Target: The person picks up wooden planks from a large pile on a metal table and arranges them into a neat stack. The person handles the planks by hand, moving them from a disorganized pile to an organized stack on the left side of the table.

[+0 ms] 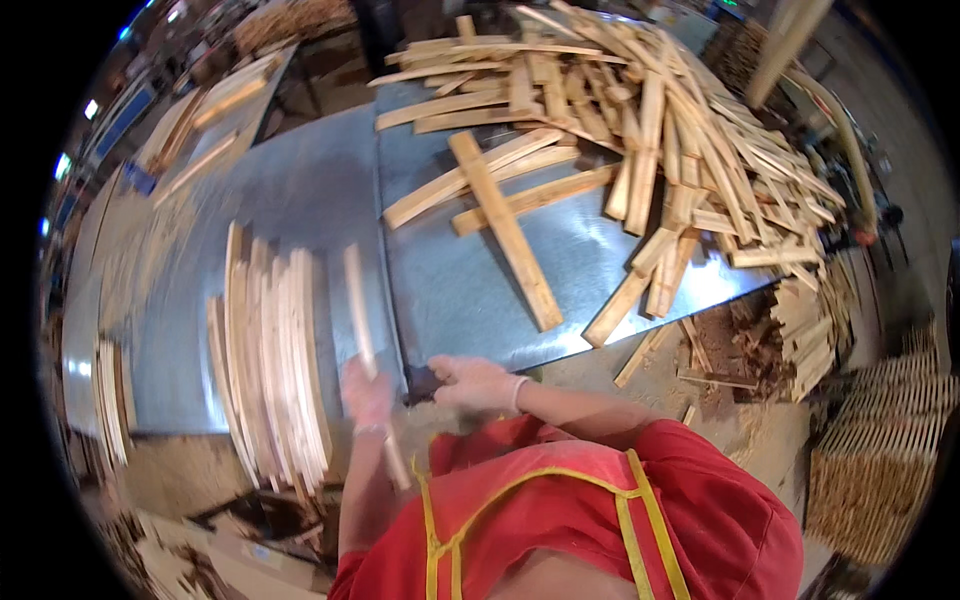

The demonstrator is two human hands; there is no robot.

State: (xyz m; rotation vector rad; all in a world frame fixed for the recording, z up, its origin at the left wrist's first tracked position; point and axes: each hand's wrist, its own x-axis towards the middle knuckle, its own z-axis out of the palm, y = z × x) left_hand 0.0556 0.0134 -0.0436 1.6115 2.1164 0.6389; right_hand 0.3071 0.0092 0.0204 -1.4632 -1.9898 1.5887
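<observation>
From the head view, the left hand [366,397], blurred, grips a thin slat [368,350] at the table [470,290] near edge; its long axis runs up and away over the metal, tilted slightly left. Left of it lies a slat stack [270,350]. The right hand [472,383] rests closed at the table edge; what it holds is unclear. A loose pile [650,130] covers the far table.

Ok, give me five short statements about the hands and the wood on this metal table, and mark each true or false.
1. The left hand grips a thin wooden slat. True.
2. The right hand rests at the table's near edge. True.
3. The big loose heap of slats lies to the person's left. False: it lies far right.
4. A stack of slats on edge stands left of the left hand. True.
5. The table is wooden. False: it is sheet metal.
</observation>
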